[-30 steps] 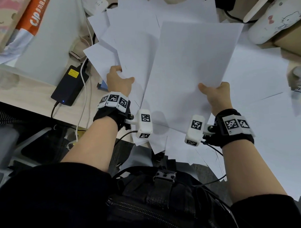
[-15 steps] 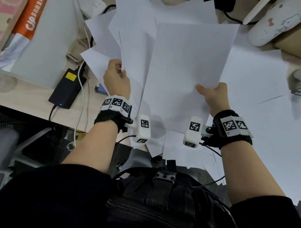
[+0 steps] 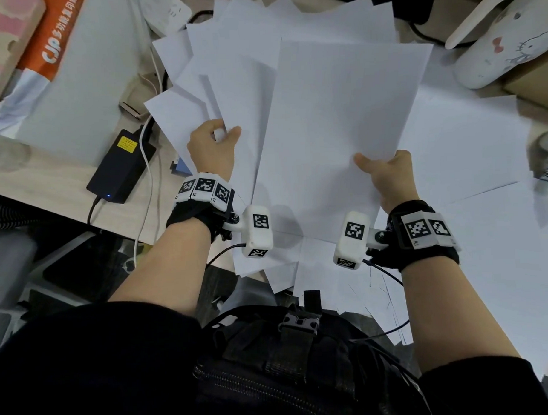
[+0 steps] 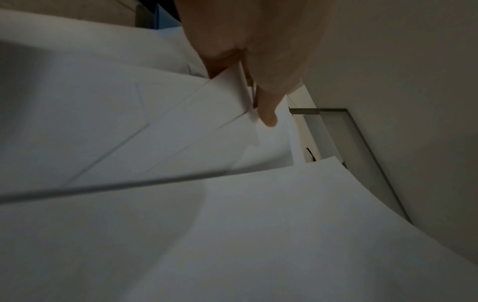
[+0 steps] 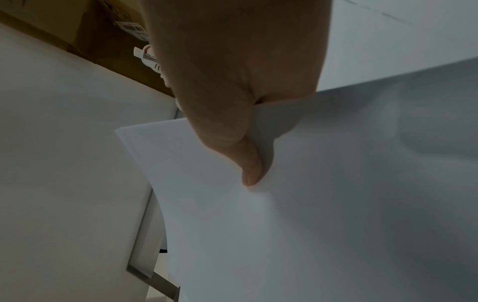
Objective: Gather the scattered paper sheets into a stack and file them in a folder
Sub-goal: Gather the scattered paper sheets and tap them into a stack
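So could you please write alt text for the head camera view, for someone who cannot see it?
Seen from above, a left hand pinches a fanned bunch of white paper sheets while a right hand grips one large sheet. More paper covers the desk, beside a black power adapter.

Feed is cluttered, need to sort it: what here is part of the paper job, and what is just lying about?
Job:
- fanned sheets, gripped by left hand
- top sheet, pinched by right hand
- loose sheets on the desk

Lying about:
- power brick
- orange box
- white lamp
- power strip
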Demonstrator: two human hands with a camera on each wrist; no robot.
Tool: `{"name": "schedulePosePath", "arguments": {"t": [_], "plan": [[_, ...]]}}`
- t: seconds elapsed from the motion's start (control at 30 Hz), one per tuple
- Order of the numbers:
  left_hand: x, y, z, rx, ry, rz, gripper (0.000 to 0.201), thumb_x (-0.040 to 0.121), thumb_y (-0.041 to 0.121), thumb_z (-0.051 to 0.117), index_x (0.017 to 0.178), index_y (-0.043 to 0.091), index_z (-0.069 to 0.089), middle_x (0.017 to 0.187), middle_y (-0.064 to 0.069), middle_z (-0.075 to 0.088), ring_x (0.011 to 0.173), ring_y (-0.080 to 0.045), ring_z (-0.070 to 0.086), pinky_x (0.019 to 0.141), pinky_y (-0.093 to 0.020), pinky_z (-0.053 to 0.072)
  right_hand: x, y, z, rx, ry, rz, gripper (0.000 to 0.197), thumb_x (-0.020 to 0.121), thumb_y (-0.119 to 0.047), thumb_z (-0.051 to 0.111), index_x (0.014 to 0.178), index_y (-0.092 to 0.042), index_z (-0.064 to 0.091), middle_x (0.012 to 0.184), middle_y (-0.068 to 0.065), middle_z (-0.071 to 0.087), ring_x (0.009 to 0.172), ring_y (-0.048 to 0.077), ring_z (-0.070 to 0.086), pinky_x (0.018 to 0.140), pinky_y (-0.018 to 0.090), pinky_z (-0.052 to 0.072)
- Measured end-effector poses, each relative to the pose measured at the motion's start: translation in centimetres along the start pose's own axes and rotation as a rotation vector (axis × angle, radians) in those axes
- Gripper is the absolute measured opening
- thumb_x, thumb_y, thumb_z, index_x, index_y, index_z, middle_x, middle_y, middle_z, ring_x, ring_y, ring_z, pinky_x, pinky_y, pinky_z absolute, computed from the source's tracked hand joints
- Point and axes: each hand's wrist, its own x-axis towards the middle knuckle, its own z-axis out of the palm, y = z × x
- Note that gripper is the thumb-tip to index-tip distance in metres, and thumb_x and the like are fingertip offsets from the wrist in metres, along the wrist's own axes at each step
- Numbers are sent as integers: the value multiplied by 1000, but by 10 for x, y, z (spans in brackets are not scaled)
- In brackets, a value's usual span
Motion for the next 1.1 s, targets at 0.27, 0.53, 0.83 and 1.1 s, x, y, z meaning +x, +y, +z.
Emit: {"name": "schedulePosePath", "arguments": {"t": [0.27,0.53,0.83,1.1], "plan": [[-4,15,8,345,73,208,14,75,26,75,89,23,74,146,0,32,132,-28,27,89,-29,29,7,-4,-5,15,-9,-15,8,84,-1,67,80,-8,64,74,1,62,57,9,60,60,22,51],[6,21,21,128,-50,4,18,76,16,72,91,5,72,104,-15,65,81,-20,56,65,-17,37,14,-8,-10,24,8,4,7,84,-2,67,87,-8,64,77,-1,63,65,13,60,64,22,51],[8,46,23,-199,6,-335,19,78,14,73,96,9,70,75,5,62,59,-9,54,51,-13,44,24,-15,-14,38,10,27,18,83,-2,68,101,0,63,80,2,63,70,17,61,69,27,51],[15,54,31,-397,25,-472,13,76,12,75,83,17,66,73,1,62,62,-14,57,64,-27,51,31,-18,-18,35,-14,16,9,83,-1,68,92,-4,65,76,-1,64,59,7,61,60,20,53]]}}
